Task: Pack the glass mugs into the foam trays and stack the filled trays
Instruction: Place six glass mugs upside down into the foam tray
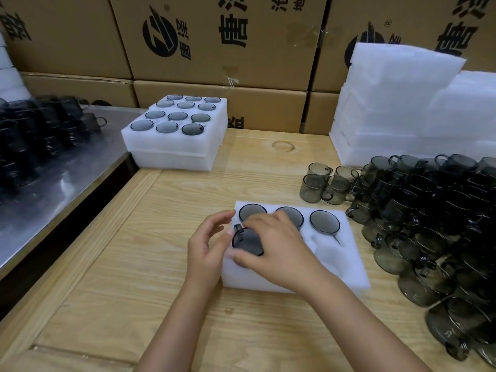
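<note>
A white foam tray (346,267) lies on the wooden table in front of me. Its far row holds three smoky glass mugs; the right one (324,222) shows fully. My right hand (279,245) grips another smoky mug (245,241) from above, over the tray's near-left pocket. My left hand (208,248) sits just left of that mug with fingers relaxed, fingertips near its handle. Pockets in the tray's near row to the right are bare foam. A stack of filled foam trays (171,151) stands at the far left of the table, mugs sunk in its top.
A large heap of loose smoky mugs (418,218) covers the table's right side. Bare foam trays (402,108) are piled at the far right. A metal table (67,178) with more mugs stands to the left. Cardboard boxes (220,44) wall the back.
</note>
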`<state>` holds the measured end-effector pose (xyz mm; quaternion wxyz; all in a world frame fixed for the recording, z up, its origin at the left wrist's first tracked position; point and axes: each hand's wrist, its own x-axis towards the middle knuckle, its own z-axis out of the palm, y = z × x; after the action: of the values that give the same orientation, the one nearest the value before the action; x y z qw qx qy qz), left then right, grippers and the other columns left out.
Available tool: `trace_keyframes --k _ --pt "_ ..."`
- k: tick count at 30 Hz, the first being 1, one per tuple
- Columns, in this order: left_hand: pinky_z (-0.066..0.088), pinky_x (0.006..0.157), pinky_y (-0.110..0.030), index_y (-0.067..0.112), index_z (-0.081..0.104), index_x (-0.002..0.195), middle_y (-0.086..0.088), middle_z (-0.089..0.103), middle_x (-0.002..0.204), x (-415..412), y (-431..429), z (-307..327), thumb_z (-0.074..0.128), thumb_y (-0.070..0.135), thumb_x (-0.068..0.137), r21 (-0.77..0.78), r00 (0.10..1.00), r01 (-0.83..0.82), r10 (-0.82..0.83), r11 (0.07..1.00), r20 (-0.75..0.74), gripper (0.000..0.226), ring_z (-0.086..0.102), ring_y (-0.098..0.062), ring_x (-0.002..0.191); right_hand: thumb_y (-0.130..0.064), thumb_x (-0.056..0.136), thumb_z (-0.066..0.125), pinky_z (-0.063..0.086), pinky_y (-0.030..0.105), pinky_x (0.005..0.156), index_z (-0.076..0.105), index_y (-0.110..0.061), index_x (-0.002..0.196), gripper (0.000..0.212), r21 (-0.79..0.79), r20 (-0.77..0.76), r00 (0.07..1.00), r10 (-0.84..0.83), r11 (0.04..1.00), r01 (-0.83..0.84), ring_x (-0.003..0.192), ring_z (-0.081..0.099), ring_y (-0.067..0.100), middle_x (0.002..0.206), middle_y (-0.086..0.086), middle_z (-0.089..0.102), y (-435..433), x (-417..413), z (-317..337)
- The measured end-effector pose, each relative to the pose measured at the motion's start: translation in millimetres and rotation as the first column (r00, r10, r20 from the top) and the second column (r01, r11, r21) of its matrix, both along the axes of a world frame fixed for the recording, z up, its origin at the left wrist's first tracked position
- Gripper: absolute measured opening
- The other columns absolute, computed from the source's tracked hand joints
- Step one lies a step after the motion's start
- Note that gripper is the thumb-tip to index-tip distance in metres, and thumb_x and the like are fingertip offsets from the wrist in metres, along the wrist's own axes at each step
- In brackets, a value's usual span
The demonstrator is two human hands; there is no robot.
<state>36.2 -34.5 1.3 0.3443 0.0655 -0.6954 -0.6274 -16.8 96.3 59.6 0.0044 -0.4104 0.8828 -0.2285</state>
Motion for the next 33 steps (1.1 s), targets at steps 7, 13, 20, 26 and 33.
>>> trace_keyframes --k 7,13,20,26,33 --pt "0.033 0.1 -0.01 0.029 0.056 0.123 0.014 0.056 0.13 -20.5 6.9 46.0 0.038 0.034 0.092 -0.206 0.989 0.093 -0.066 0.974 0.135 0.036 0.045 0.011 0.122 -0.038 0.099 0.031 -0.008 0.041 0.117 0.006 -0.02 0.152 0.061 0.238 -0.034 0.996 0.088 0.968 -0.078 0.144 -0.018 0.02 0.159 -0.001 0.0 -26.5 -19.8 -0.6" --pt "0.003 0.117 -0.035 0.034 0.047 0.137 0.015 0.03 0.153 -30.9 14.5 30.2 0.025 0.047 0.085 -0.627 0.881 0.285 0.061 0.725 0.47 0.058 0.012 -0.002 0.144 -0.048 0.095 0.034 -0.013 0.055 0.111 -0.015 -0.02 0.149 0.078 0.535 -0.259 0.951 0.171 0.845 -0.007 0.143 -0.02 0.03 0.157 0.008 -0.019 -33.6 -20.3 -22.9" --pt "0.026 0.112 -0.024 0.021 0.062 0.118 0.006 0.052 0.137 -31.1 5.0 20.0 0.056 0.026 0.079 -0.195 0.955 0.219 -0.169 0.956 0.245 0.039 0.036 -0.005 0.136 -0.04 0.097 0.026 -0.011 0.051 0.115 -0.004 -0.02 0.151 0.064 0.405 -0.188 0.978 0.088 0.914 -0.004 0.145 -0.012 0.025 0.159 0.002 -0.007 -37.6 -18.2 -29.3" --pt "0.046 0.087 -0.017 0.013 0.055 0.124 -0.005 0.057 0.131 -36.8 -11.8 -5.7 0.045 0.0 0.093 0.467 0.968 0.138 -0.219 0.874 0.125 0.035 0.056 -0.01 0.117 -0.032 0.1 0.03 0.024 0.036 0.113 0.051 -0.006 0.131 0.045 -0.037 -0.238 0.968 -0.079 0.997 0.072 0.134 0.039 0.022 0.14 0.008 0.048 -20.9 3.2 -17.5" --pt "0.051 0.069 -0.015 0.009 0.058 0.122 0.007 0.069 0.108 -35.8 -10.6 -10.5 0.051 -0.019 0.08 0.43 0.972 0.143 -0.209 0.891 0.11 0.051 0.066 0.0 0.094 -0.016 0.083 0.061 0.038 0.042 0.082 0.066 -0.004 0.107 0.027 -0.417 -0.38 0.679 -0.629 0.771 0.481 0.102 0.054 0.037 0.116 0.015 0.061 81.3 -45.6 18.2"
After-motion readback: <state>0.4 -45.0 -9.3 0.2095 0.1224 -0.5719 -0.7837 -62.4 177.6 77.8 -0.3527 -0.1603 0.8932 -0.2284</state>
